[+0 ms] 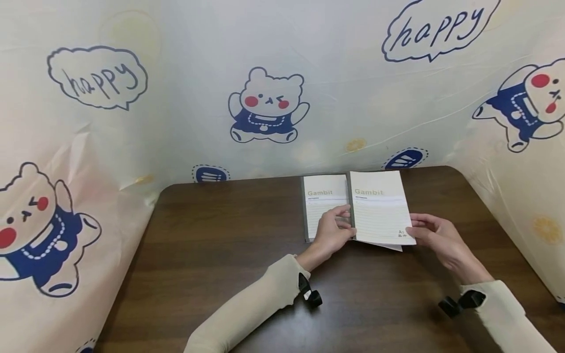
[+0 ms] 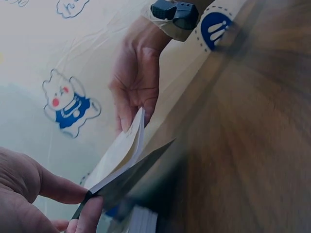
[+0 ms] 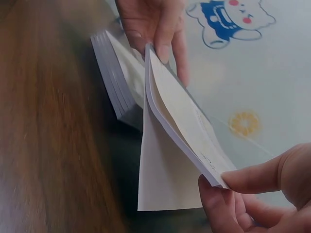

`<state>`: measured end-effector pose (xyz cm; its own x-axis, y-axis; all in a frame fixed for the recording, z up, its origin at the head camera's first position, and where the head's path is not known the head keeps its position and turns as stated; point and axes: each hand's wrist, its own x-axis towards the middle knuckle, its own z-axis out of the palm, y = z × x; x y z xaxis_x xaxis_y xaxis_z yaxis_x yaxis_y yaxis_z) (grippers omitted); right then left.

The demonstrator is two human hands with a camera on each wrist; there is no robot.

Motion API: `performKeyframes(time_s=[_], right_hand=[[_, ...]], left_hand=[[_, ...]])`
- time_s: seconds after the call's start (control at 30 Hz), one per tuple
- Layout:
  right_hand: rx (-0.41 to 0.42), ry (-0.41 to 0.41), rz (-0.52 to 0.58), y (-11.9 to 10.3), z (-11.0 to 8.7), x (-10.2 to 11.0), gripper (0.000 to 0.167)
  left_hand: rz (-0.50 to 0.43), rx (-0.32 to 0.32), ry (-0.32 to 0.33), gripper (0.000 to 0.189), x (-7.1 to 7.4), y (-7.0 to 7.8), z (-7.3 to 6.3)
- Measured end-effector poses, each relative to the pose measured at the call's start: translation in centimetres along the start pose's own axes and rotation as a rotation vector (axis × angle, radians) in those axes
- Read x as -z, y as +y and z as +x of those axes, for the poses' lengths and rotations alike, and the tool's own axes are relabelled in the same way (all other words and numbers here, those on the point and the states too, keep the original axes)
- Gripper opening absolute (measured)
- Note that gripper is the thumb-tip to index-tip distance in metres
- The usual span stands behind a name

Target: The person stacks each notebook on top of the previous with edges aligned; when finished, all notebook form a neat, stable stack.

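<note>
A white notebook (image 1: 380,208) with a dark spine and "Gambit" on its cover is held over the table by both hands. My left hand (image 1: 332,231) pinches it near the lower end of the spine, thumb on the cover. At the lower right corner my right hand (image 1: 441,239) pinches the cover and pages between thumb and fingers. The back cover (image 3: 165,170) hangs away from the pages in the right wrist view. Left of it lies a stack of similar notebooks (image 1: 323,195), partly hidden by my left hand and the held notebook.
The dark brown wooden table (image 1: 229,225) has its back edge just behind the notebooks. A pale curtain (image 1: 190,73) printed with cartoon bears and "happy" bubbles surrounds the table at the back and sides. Small black devices (image 1: 312,294) are strapped at both wrists.
</note>
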<state>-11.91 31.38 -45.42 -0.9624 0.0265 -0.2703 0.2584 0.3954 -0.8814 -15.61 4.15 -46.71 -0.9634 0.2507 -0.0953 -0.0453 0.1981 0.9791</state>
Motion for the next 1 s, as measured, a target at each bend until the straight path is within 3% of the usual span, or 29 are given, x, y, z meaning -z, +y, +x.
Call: performKeyframes(time_s=[0.53, 0.73, 1.0], right_hand=[[0.043, -0.097, 0.162, -2.8, 3.9, -5.9, 0.059], [0.057, -0.1, 0.134, -3.2, 4.9, -7.4, 0.056], [0.067, -0.076, 0.047, -3.2, 5.7, -8.5, 0.054]], left_hand=[[-0.003, 0.036, 0.13, 0.065, 6.3, -1.9, -0.1], [0.007, 0.052, 0.142, 0.065, 7.8, -2.8, 0.0], [-0.006, 0.076, 0.158, 0.066, 8.7, -3.5, -0.2]])
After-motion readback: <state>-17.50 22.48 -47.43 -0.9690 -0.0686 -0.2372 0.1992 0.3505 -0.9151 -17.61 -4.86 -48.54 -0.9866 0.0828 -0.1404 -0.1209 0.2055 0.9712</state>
